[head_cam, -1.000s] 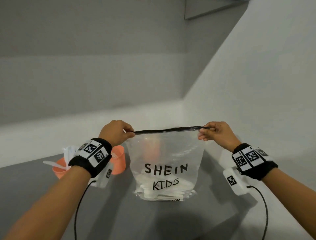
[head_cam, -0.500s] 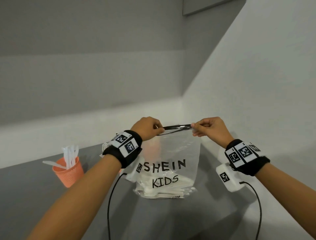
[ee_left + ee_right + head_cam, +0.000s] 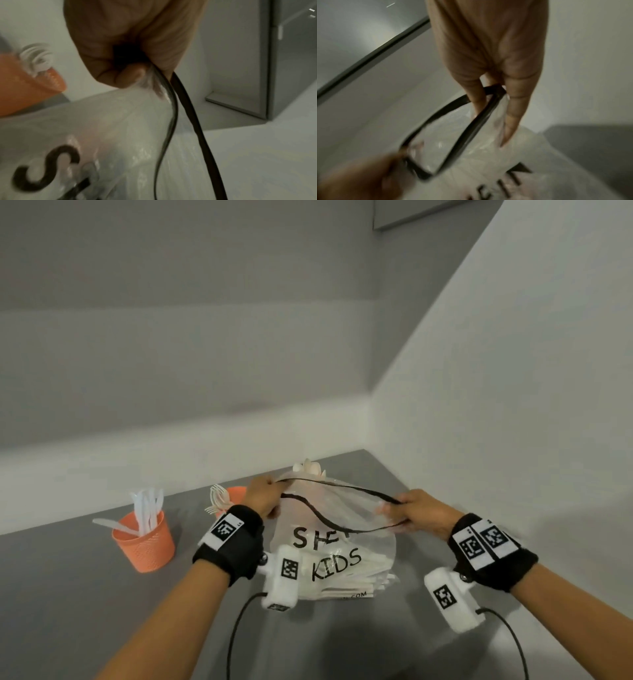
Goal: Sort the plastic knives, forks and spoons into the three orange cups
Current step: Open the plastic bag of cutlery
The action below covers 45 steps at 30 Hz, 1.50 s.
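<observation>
A clear plastic bag (image 3: 337, 546) printed "SHEIN KIDS" stands on the grey table (image 3: 68, 594), with white plastic cutlery (image 3: 352, 575) lying in its bottom. Its black zip rim (image 3: 329, 520) gapes open. My left hand (image 3: 270, 498) grips the rim's left end and my right hand (image 3: 397, 510) pinches the right end. In the left wrist view my left hand (image 3: 137, 67) curls round the rim (image 3: 171, 108). In the right wrist view my fingers (image 3: 513, 105) pinch the rim (image 3: 471, 121). An orange cup (image 3: 145, 542) at the left holds knives.
A second orange cup (image 3: 236, 493) with forks (image 3: 217, 499) stands just behind my left wrist. Spoons (image 3: 308, 467) stick up behind the bag; their cup is hidden. White walls close in behind and to the right. Cables hang from both wrist cameras.
The bag's rim was shut and stretched straight between my hands; now its two sides are pulled apart and the mouth is open. My left hand slid right along the rim.
</observation>
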### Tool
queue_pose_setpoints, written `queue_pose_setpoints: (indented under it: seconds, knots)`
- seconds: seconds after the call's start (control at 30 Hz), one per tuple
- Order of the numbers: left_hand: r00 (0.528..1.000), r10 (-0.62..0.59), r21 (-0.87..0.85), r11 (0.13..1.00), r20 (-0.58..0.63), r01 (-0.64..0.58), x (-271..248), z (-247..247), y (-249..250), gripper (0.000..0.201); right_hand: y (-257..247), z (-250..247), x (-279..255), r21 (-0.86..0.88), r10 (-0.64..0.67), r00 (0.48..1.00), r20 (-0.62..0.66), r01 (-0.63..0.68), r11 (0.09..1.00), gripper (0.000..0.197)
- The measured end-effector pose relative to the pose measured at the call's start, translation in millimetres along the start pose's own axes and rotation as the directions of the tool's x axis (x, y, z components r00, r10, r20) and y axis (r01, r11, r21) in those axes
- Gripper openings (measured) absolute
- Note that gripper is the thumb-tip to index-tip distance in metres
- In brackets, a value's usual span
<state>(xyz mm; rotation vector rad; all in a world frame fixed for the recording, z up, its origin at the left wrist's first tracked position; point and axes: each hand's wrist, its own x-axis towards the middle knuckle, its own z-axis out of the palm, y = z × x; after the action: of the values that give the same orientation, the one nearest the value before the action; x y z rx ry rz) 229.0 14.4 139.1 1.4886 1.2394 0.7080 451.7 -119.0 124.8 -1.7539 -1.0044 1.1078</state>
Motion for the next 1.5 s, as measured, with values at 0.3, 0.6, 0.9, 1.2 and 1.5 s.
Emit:
queue_pose_setpoints:
  seconds: [0.3,0.6,0.9,1.2,1.5]
  knots:
    - [0.920,-0.169,0.810,0.548,0.354,-0.211,-32,32,-63,0.032,-9,8,1,0.843,0.151,0.985,0.080,-0.147,0.517,0.037]
    - [0.899,-0.355,-0.520,0.733,0.256,0.438,-11,8,-31,0.025,42,35,-21,-0.179,0.136,0.933,0.333,-0.079,0.981,0.027]
    - [0.913,-0.189,0.183,0.975,0.361,0.130,-10,17,-73,0.040,45,3,1,0.848,-0.012,0.989,0.148,-0.120,0.517,0.043]
    - [0.818,-0.453,-0.538,0.617,0.354,0.574,-3,5,-77,0.013,49,29,3,0.248,0.113,0.985,0.131,-0.143,0.958,0.053]
    - [0.834,-0.314,-0.196,0.878,0.454,0.437,0,14,-92,0.021,69,10,4,0.573,0.117,0.977,0.180,-0.200,0.794,0.028]
